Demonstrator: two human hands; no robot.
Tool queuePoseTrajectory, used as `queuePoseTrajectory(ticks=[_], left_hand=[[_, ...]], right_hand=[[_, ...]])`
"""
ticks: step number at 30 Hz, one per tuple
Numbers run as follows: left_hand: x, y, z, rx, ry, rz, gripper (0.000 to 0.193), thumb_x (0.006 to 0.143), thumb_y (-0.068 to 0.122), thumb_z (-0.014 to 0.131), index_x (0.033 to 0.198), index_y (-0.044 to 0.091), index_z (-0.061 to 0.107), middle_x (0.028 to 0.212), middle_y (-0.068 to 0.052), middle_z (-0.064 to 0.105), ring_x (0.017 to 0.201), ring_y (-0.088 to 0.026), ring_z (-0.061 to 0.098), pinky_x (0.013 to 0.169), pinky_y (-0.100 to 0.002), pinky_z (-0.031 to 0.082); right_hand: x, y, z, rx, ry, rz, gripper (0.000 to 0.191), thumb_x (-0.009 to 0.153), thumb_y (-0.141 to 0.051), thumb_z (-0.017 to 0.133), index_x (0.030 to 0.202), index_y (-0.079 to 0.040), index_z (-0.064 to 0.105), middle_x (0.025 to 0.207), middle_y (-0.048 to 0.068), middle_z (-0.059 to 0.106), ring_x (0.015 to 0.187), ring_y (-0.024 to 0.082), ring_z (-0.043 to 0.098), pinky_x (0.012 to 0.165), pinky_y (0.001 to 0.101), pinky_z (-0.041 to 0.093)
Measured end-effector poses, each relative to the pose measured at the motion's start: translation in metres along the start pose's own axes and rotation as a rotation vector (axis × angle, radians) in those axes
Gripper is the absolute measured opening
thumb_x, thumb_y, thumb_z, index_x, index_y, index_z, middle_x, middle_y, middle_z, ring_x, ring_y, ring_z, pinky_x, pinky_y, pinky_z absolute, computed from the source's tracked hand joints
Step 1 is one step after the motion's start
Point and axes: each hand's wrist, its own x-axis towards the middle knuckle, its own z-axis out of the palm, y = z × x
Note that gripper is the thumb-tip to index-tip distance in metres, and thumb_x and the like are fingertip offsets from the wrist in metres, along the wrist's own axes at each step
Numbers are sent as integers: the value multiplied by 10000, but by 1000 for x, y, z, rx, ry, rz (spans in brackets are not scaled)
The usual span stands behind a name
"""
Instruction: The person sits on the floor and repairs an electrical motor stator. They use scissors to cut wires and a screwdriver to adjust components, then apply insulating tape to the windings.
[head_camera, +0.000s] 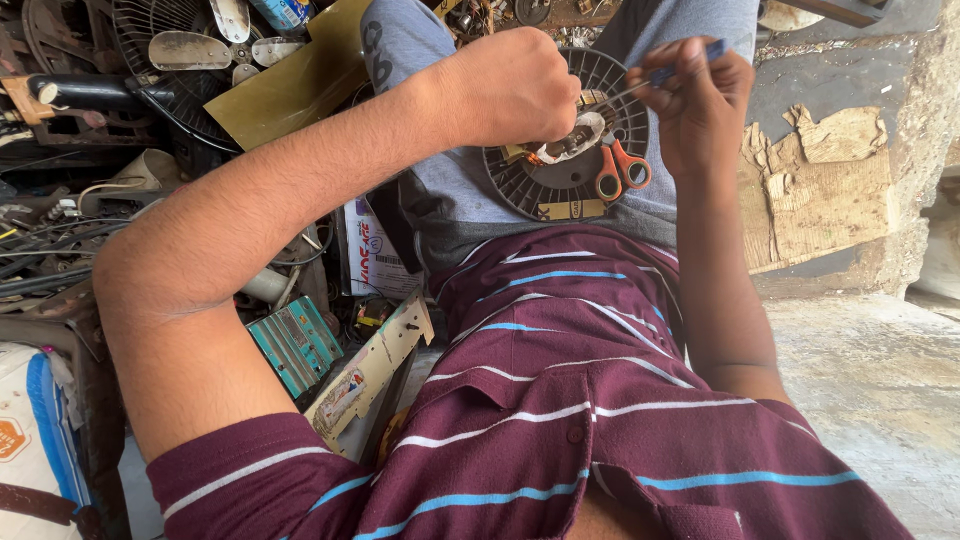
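Your left hand is closed in a fist, pinning the small motor part against the round black fan housing that rests on your lap. Your right hand has its fingers pinched shut around a thin blue-handled tool. Keep that left grip firm so the part cannot rock, and work the tip in with short, light strokes. The tool's long axis runs from upper right down to lower left, tip toward the part (the tip itself is hard to make out). 1 pair of orange scissors lies on the housing, handles toward you.
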Motion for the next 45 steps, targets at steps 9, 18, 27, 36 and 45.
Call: queuePoseTrajectory(ticks=[9,18,27,36,45], left_hand=[[-1,-1,1,-28,45,-8,246,698,188,718,522,171,546,568,48,566,594,-124,644,561,-296,507],[-2,0,2,-48,28,2,231,697,170,718,522,178,567,553,49,568,589,-126,650,550,-298,511],[5,-6,-3,-159,18,29,127,691,177,708,576,164,654,611,1,650,642,-205,708,564,-345,551],[6,-4,7,-210,46,10,119,728,197,696,615,163,683,634,-18,673,655,-221,721,578,-355,558],[4,-1,6,-213,16,-8,119,727,178,704,619,137,676,616,-22,658,657,-216,718,571,-356,551]], right_hand=[[-4,8,-12,13,4,-55,326,1184,-222,584,1042,66,644,1031,184,674,917,273,733,783,337,636],[-85,-2,2,-273,165,-162,310,1116,-250,642,1101,60,661,810,124,655,631,179,648,550,319,491],[-121,-4,34,-586,161,-298,186,1079,-94,645,1129,84,669,909,151,699,798,199,687,737,315,565],[-121,-3,40,-1015,72,-440,110,1011,-13,649,1094,43,694,880,122,719,798,193,714,740,295,529],[-122,-2,80,-458,-55,369,422,966,-50,637,1382,-18,571,828,36,668,702,90,627,608,226,496]])
